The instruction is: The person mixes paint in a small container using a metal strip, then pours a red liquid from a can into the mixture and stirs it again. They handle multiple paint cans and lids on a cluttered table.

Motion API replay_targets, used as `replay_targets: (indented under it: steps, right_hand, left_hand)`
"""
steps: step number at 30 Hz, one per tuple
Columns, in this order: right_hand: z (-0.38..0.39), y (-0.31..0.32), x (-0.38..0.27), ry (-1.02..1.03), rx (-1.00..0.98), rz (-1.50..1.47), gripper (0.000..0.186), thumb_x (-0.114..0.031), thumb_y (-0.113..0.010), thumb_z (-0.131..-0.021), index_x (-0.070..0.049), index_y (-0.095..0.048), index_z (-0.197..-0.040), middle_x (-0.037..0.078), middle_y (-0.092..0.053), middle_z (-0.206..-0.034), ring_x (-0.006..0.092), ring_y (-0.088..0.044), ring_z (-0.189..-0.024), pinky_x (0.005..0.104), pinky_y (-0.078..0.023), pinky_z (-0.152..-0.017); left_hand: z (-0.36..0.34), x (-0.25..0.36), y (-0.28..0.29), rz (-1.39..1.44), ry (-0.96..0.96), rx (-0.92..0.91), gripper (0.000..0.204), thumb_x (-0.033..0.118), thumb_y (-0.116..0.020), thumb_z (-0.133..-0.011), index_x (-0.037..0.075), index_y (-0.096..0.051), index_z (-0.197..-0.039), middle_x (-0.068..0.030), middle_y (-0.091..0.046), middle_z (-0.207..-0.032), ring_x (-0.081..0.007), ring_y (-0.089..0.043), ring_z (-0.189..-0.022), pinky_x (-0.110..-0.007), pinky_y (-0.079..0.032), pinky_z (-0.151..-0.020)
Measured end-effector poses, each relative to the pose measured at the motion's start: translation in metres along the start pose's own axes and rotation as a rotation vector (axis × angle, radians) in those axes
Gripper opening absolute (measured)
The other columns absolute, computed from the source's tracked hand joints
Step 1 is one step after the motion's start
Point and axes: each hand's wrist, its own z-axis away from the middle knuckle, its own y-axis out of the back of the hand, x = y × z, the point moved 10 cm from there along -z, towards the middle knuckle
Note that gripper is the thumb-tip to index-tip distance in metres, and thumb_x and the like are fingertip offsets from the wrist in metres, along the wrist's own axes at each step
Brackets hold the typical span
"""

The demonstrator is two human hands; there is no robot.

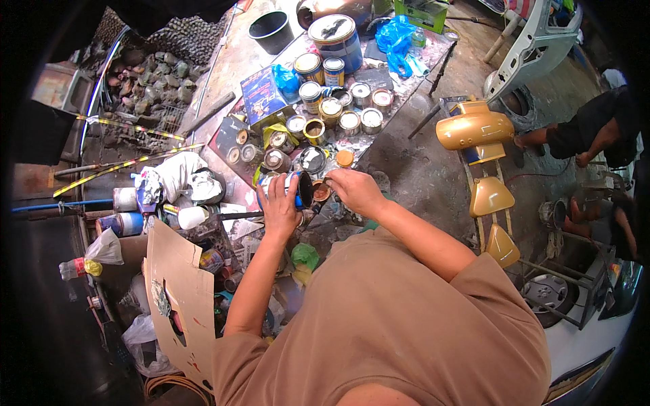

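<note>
My left hand is wrapped round a blue paint can, which is tipped on its side with its dark mouth facing right. Just beyond that mouth is a small open can with an orange-brown inside. Over its right edge my right hand is closed with the fingertips together; what they pinch, if anything, is too small to make out. An orange-topped tin stands just past my right fingers, beside a can with a dark round top.
Several paint tins crowd the bench, with a large blue pail and black bucket behind. Gold-painted panels rest on a rack at right, near another person. Cardboard stands at left.
</note>
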Motion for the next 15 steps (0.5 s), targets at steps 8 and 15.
replay_targets:
  steps: [8,15]
  right_hand:
    - [-0.0004,0.0039,-0.0022,0.017,0.045,-0.040,0.017,-0.017,-0.070,-0.097,-0.005,-0.069,-0.109,0.016,-0.073,-0.097,0.0380,-0.071,-0.089,0.0473,-0.057,-0.077]
    - [-0.0009,0.0028,-0.0010,0.025,0.060,-0.051,0.015,-0.016,-0.070,-0.097,-0.007,-0.069,-0.108,0.015,-0.073,-0.094,0.0374,-0.071,-0.088,0.0474,-0.057,-0.076]
  left_hand:
    - [-0.0012,0.0000,0.0000,0.010,-0.008,-0.004,0.108,0.014,-0.088,-0.061,0.020,-0.040,-0.158,-0.0116,-0.043,-0.155,-0.0340,-0.037,-0.148,-0.068,-0.018,-0.125]
    - [-0.0019,0.0037,0.0043,-0.045,-0.042,0.036,0.111,0.015,-0.092,-0.057,0.018,-0.042,-0.156,-0.0113,-0.047,-0.151,-0.0344,-0.042,-0.144,-0.067,-0.022,-0.122]
